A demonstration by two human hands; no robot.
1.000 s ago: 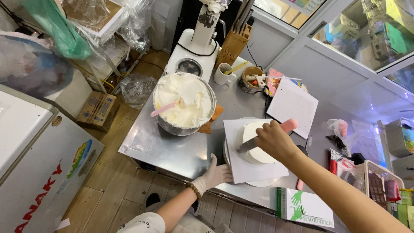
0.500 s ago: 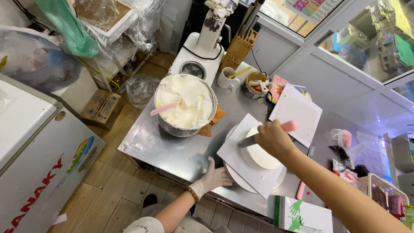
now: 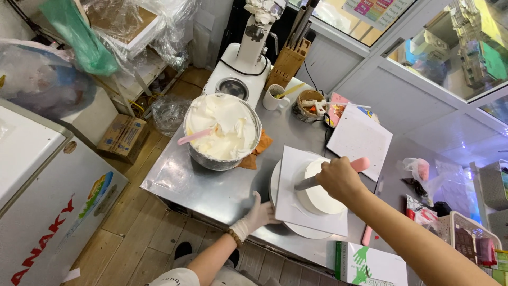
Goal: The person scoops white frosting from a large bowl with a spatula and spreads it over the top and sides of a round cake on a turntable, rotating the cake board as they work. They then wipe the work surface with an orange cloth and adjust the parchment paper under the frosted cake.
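Note:
A small round white-frosted cake (image 3: pixel 324 197) sits on a white square board (image 3: pixel 294 175) on a round turntable (image 3: pixel 302 231). My right hand (image 3: pixel 338 179), bare, grips a palette knife with a pink handle (image 3: pixel 361 164); its metal blade lies against the cake's left side. My left hand (image 3: pixel 258 214), in a white glove, rests against the turntable's near left edge. A big metal bowl of white cream (image 3: pixel 222 131) with a pink spatula in it stands to the left on the steel table (image 3: pixel 196 185).
A stand mixer (image 3: pixel 248 53), a wooden knife block (image 3: pixel 288 63), a white mug (image 3: pixel 273 98) and a white pad (image 3: pixel 362 139) sit at the back. A green-printed box (image 3: pixel 370 265) lies at the near edge. A white freezer (image 3: pixel 47 196) stands left of the table.
The board and cake have turned on the turntable between frames. My left hand has moved up to its rim, and my right hand keeps the knife against the cake.

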